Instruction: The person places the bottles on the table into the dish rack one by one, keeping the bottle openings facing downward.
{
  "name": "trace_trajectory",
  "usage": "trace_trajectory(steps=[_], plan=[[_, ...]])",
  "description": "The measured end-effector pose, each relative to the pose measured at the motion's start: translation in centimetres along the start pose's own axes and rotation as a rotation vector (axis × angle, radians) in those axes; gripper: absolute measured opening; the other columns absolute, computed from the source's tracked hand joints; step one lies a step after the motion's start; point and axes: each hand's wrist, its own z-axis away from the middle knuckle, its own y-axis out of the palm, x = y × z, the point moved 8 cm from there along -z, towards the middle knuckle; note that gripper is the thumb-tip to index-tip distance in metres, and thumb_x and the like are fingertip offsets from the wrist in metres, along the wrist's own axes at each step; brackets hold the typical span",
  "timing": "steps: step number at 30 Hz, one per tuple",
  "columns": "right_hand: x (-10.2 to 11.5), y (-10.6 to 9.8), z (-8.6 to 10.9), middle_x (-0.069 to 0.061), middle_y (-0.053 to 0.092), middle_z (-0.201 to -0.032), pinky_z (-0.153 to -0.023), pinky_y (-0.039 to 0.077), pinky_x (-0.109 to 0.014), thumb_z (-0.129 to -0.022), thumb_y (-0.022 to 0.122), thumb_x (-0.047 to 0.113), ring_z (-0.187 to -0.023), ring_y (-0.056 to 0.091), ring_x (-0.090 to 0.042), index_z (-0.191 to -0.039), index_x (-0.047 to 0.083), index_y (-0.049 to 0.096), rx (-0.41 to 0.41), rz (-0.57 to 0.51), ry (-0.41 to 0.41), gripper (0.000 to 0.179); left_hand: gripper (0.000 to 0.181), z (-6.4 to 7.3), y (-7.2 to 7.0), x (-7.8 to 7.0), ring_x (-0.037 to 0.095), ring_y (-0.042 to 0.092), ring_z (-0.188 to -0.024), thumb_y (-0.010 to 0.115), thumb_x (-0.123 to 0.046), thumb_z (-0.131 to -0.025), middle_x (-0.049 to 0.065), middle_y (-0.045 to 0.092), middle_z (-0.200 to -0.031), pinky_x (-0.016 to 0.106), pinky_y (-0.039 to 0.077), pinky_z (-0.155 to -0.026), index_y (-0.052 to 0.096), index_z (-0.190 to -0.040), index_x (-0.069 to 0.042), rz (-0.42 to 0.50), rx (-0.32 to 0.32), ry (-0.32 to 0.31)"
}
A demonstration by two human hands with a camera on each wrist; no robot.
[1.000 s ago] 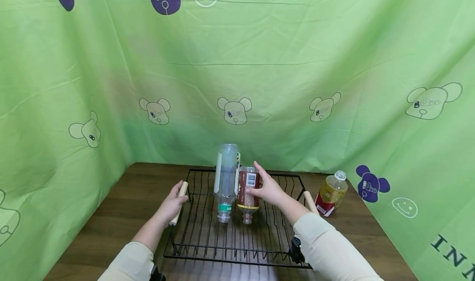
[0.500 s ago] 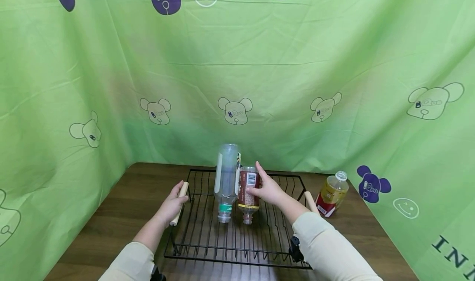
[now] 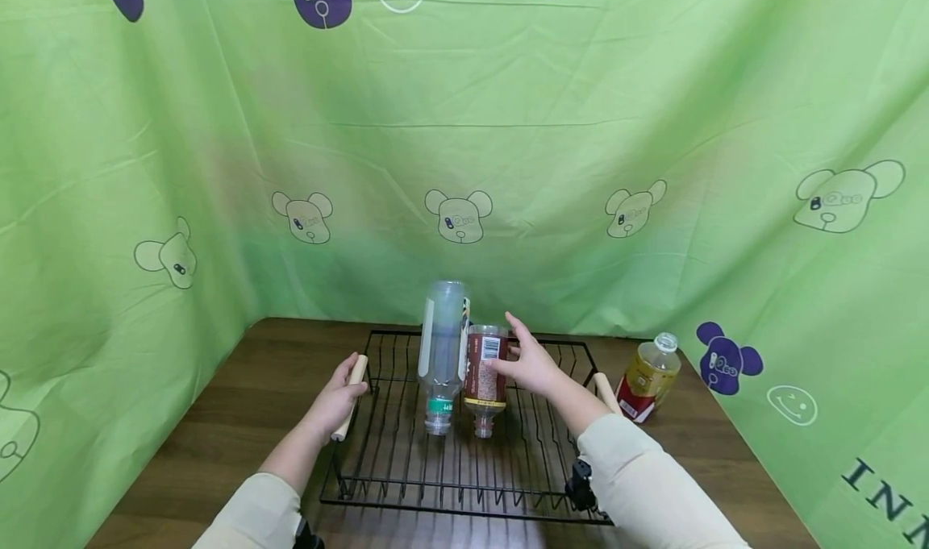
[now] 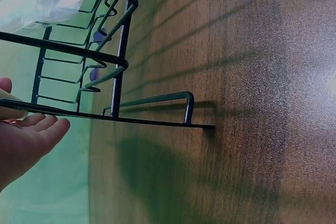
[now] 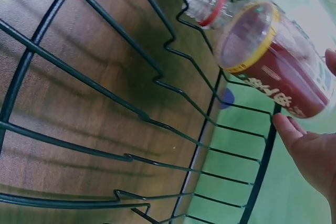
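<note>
A black wire rack [image 3: 450,510] with wooden handles stands on the table. My left hand [image 3: 335,396] grips its left wooden handle [image 3: 343,426], thumb on one side and fingers underneath in the left wrist view. Two bottles stand upside down in the rack, necks among the wires: a tall clear bottle [image 3: 441,347] with a green neck band, and a shorter bottle with a dark red label [image 3: 485,376]. My right hand [image 3: 535,368] is just right of the red-labelled bottle, fingers spread, holding nothing. In the right wrist view a fingertip is near that bottle's base [image 5: 310,106].
An upright uncapped bottle with a gold and red label [image 3: 648,380] stands on the wooden table [image 3: 239,420], right of the rack's right wooden handle [image 3: 607,393]. A green printed cloth [image 3: 551,154] hangs behind and at both sides.
My right hand has let go of the red-labelled bottle and moved slightly right, its fingers opening. The bottle stays upside down in the rack. My left hand has not moved.
</note>
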Motion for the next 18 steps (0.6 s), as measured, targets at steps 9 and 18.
trace_trajectory(steps=[9,18], plan=[[0.4,-3.8,1.0,-0.029,0.011,-0.161,-0.108,0.037,-0.06,-0.092,0.067,0.024,-0.141,0.032,-0.049,-0.159,0.015,0.001,-0.07,0.013,-0.011,0.094,0.069,-0.1,-0.1,0.2,0.049,0.009,-0.147,0.041,-0.01,-0.101,0.03,0.002,-0.161,0.063,0.016,-0.117,0.002,-0.157,-0.005,-0.016,-0.002,-0.001],[-0.9,-9.0,2.3,-0.028,0.007,-0.162,-0.114,0.029,-0.058,-0.091,0.069,0.027,-0.143,0.025,-0.05,-0.159,0.018,-0.004,-0.174,-0.004,0.002,0.1,0.069,-0.1,0.0,0.3,0.049,0.009,-0.147,0.041,-0.011,-0.1,0.03,0.002,-0.161,0.064,0.016,-0.117,0.003,-0.157,-0.005,-0.012,0.001,-0.004]])
